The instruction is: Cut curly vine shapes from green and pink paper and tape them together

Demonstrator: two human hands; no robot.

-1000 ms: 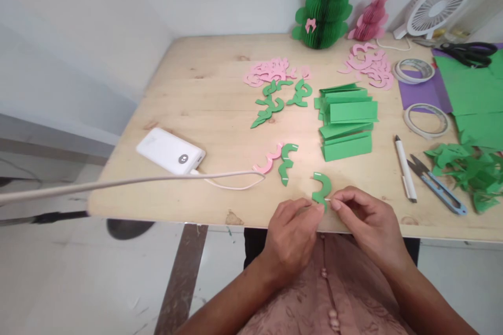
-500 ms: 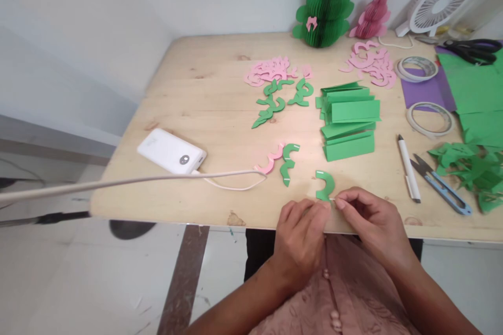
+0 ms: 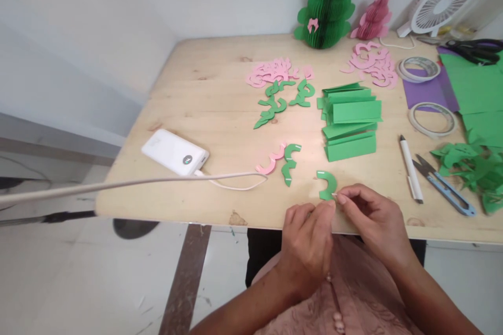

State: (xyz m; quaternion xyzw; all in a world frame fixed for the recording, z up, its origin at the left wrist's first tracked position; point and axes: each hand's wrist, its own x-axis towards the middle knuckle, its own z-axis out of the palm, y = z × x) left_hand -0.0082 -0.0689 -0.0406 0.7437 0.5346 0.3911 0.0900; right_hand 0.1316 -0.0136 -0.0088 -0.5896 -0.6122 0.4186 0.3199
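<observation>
Near the table's front edge, a curved green paper cutout [image 3: 331, 185] bears a short white strip at its top end. Its lower part goes out of sight behind the fingers of my left hand [image 3: 306, 241], which are closed on it. My right hand [image 3: 373, 217] pinches a tiny whitish strip [image 3: 334, 194] between thumb and forefinger, right at the cutout's lower right edge. A wavy green cutout [image 3: 290, 165] with white strips lies to the left, touching a wavy pink cutout [image 3: 271, 162].
Folded green paper [image 3: 351, 120] lies beyond my hands. Tape rolls [image 3: 432, 119], a pen [image 3: 411, 170] and blue snips [image 3: 446, 186] are to the right. A power bank [image 3: 175, 152] trails a cable [image 3: 129, 182] across the left. Paper rabbits [image 3: 328, 10] and a fan [image 3: 444, 2] stand behind.
The whole view has shifted slightly. My left hand has slid a little lower and right along the cutout's lower end; my right hand still pinches the small strip beside it.
</observation>
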